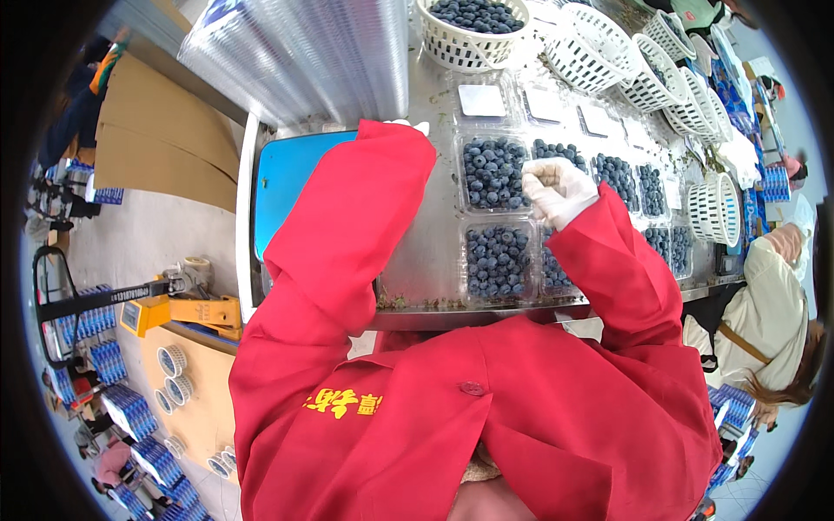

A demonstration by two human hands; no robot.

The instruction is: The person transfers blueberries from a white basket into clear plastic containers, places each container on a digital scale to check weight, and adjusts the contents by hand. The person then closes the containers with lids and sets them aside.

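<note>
My right hand (559, 189), in a white glove, is held over the right edge of a clear plastic punnet of blueberries (493, 172); its fingers are curled, and whether they pinch a berry cannot be made out. My left hand (412, 126), also gloved in white, shows only its fingertips past the red sleeve, at the foot of tall stacks of clear plastic punnets (306, 58). More filled punnets stand in rows on the metal table, one of them (500, 260) nearest my body. Behind them lie punnets with white pads (481, 100).
A white basket of blueberries (472, 49) stands at the back, with other white baskets (589, 52) to its right. One more basket (713, 210) is at the right. A blue tray (287, 189) lies at the left. A person in a pale top (762, 299) is at the far right.
</note>
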